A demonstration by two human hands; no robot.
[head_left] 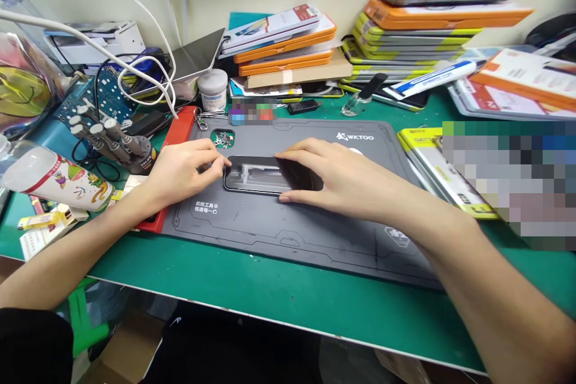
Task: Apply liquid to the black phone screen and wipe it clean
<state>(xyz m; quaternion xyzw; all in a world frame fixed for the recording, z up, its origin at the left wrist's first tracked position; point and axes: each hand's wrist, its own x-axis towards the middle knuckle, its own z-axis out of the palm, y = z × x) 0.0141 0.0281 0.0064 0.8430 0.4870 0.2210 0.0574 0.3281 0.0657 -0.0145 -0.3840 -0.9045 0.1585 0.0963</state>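
A phone lies on a grey mat, long axis running between both hands. The right hand clamps fingers across the phone's right end; the left hand bunches its fingers together at the phone's left end.

Phone partly behind right hand

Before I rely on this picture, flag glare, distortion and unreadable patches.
Head view: pale reflections cross the black rectangular phone; head view: the bare right forearm looks stretched toward the corner; head view: coarse pixel blocks cover patches at right and at the far edge of the dark grey rectangular mat.
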